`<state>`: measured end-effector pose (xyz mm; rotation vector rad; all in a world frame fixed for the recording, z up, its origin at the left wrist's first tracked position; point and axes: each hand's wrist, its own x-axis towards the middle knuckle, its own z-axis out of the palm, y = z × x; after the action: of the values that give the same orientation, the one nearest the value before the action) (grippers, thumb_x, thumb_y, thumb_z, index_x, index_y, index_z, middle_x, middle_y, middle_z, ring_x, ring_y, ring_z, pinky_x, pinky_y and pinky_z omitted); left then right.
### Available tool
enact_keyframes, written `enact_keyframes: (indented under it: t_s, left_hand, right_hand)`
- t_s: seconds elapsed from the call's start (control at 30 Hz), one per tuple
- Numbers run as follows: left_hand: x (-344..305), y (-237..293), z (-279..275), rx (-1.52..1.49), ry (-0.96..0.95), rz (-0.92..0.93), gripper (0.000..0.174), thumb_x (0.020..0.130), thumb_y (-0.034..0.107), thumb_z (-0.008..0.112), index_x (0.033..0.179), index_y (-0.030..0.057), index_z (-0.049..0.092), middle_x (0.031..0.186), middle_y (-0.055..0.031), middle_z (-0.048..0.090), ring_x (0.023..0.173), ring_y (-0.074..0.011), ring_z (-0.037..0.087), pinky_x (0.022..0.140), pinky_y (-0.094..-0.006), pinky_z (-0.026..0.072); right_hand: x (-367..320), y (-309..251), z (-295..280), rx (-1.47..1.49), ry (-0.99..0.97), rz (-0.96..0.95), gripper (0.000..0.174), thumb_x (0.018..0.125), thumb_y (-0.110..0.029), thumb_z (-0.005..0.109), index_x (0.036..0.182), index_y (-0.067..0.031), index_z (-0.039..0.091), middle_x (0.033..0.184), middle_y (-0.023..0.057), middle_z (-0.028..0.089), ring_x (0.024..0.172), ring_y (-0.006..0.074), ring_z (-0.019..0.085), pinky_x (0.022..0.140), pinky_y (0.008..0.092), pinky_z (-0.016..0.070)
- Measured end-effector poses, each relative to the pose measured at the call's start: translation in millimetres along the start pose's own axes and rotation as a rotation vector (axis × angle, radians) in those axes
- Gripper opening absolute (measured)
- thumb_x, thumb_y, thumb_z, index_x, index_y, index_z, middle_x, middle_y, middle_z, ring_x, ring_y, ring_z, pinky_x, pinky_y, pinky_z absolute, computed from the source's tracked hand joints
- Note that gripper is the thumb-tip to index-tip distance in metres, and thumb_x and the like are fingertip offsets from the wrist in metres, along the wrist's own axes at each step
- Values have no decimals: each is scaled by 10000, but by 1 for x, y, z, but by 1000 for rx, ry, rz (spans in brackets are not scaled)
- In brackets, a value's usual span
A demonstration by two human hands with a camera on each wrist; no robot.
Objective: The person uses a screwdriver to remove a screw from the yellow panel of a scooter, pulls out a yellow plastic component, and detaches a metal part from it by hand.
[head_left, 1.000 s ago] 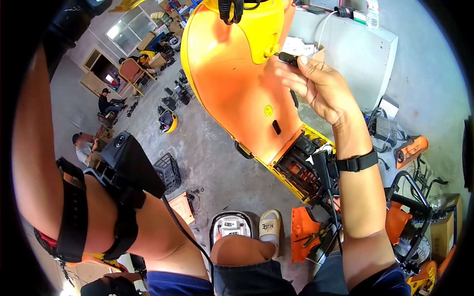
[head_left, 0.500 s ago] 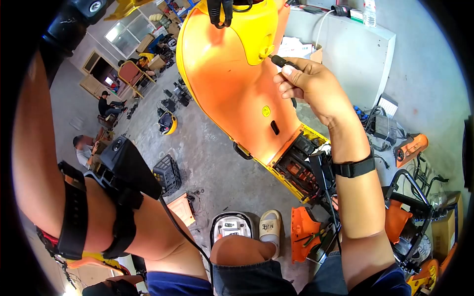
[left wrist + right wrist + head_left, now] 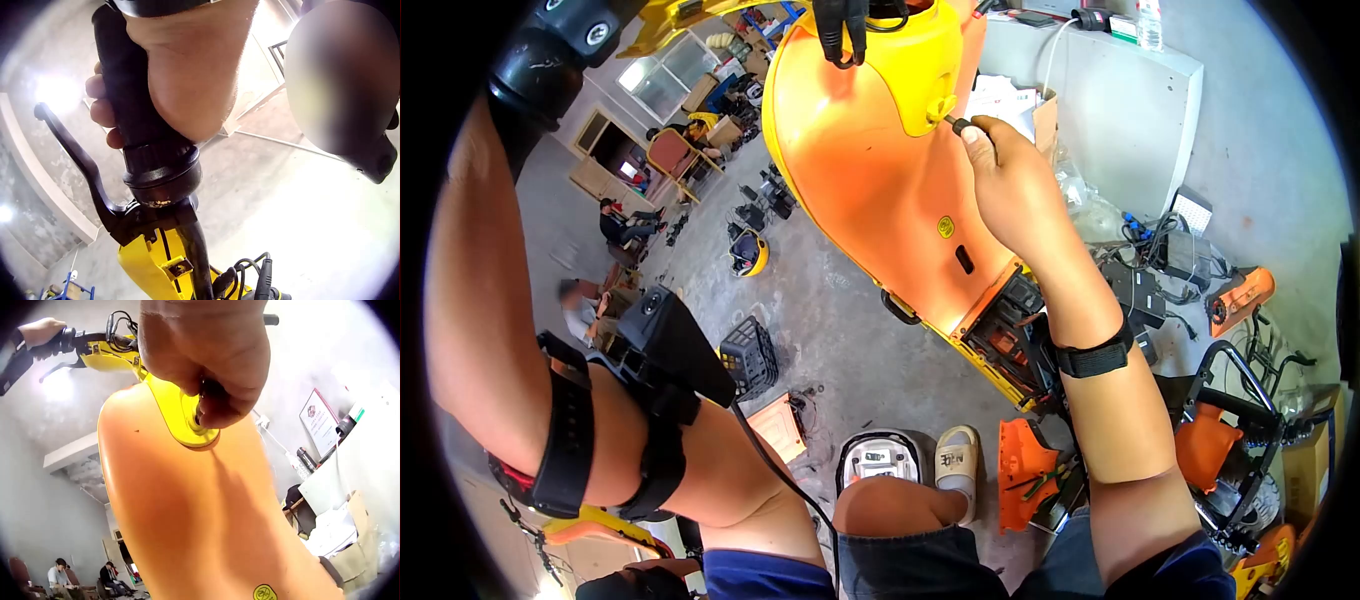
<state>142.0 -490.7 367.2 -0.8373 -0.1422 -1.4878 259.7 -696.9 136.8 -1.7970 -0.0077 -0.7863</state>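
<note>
My right hand point(image 3: 1018, 190) grips a black-handled screwdriver point(image 3: 961, 126), most of its handle hidden in the fist. Its shaft meets the yellow hook point(image 3: 941, 108) on the yellow cover point(image 3: 922, 70) of a scooter's orange front panel point(image 3: 870, 150). In the right wrist view the fist overlaps that hook. My left hand point(image 3: 187, 75) holds the black handlebar grip point(image 3: 128, 87), its fingertips showing round the far side. Beside the grip, a black brake lever point(image 3: 81, 162) stands apart from the fingers.
Below the panel, the scooter's deck point(image 3: 1005, 330) lies exposed with parts inside. A grey cabinet point(image 3: 1100, 110) stands at the right. Loose orange parts point(image 3: 1025, 470) and a black crate point(image 3: 750, 357) are on the floor. Black cable connectors point(image 3: 840, 30) hang above the panel. People sit farther back.
My right hand has rolled over from palm showing to back of the hand up, fingers closing round the screwdriver handle. The camera view has shifted slightly.
</note>
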Motion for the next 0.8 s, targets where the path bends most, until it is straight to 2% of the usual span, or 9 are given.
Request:
enact_keyframes:
  t_s: [0.17, 0.23, 0.37, 0.5, 0.57, 0.6, 0.67, 0.73, 0.8]
  left_hand:
    - [-4, -6, 9, -135, 40, 39, 202, 945, 193, 585, 923, -7, 572, 615, -52, 590, 463, -187, 621, 367, -331, 507]
    - [-1, -3, 2, -33, -55, 42, 214, 954, 204, 588, 961, -10, 588, 623, -54, 595, 465, -195, 623, 363, -338, 503]
    - [-3, -4, 3, -48, 16, 39, 227, 967, 214, 590, 1000, -10, 600, 636, -61, 605, 465, -200, 623, 362, -341, 499]
    - [-1, -4, 2, -117, 36, 0, 225, 988, 211, 570, 1008, -10, 605, 637, -56, 607, 464, -206, 624, 361, -343, 494]
    - [1, -4, -1, -48, -13, 20, 218, 994, 206, 559, 996, -7, 604, 632, -51, 609, 462, -205, 623, 360, -343, 490]
    - [2, -5, -2, -144, -108, -15, 210, 999, 207, 553, 978, 5, 606, 629, -50, 614, 458, -207, 620, 361, -346, 487]
    - [4, -5, -3, -240, -200, -50, 206, 1004, 208, 548, 959, 16, 608, 626, -50, 620, 454, -210, 618, 363, -348, 484]
    - [7, -4, -3, -378, -270, -236, 201, 1009, 213, 549, 924, 41, 609, 627, -53, 633, 445, -213, 610, 368, -355, 483]
    - [2, -3, 3, -290, -141, -152, 202, 1010, 216, 551, 918, 45, 610, 631, -58, 637, 445, -219, 611, 369, -355, 484]
  right_hand:
    - [-1, 14, 8, -170, 155, -294, 255, 979, -120, 603, 1182, 25, 659, 994, 232, 658, 954, 421, 635, 848, 484, 511]
    - [1, 23, 10, -184, 195, -372, 252, 958, -97, 623, 1179, 16, 665, 974, 210, 656, 939, 408, 637, 832, 473, 516]
    - [3, 29, 8, -265, 289, -560, 284, 897, -55, 678, 1178, -9, 679, 962, 171, 667, 919, 399, 638, 816, 449, 527]
    - [5, 29, 12, -158, 365, -537, 287, 895, -62, 713, 1171, 10, 680, 949, 137, 686, 885, 303, 670, 759, 391, 547]
    - [7, 24, 10, 557, 100, 222, 275, 924, -95, 729, 1153, 46, 674, 936, 86, 682, 856, 173, 670, 715, 323, 559]
    - [7, 18, 6, 772, 42, 286, 323, 975, -174, 707, 1175, 72, 646, 946, 60, 662, 827, 103, 637, 703, 285, 571]
    - [8, 19, 7, 909, 12, 332, 342, 992, -196, 686, 1201, 68, 627, 957, 68, 665, 821, 118, 635, 726, 289, 580]
    - [9, 29, 9, 1207, -114, 415, 336, 1039, -235, 611, 1225, 44, 592, 996, 93, 676, 802, 143, 623, 792, 313, 594]
    - [5, 20, 10, 1353, -130, 451, 305, 1048, -228, 590, 1204, 35, 594, 1004, 98, 681, 808, 147, 620, 809, 325, 594]
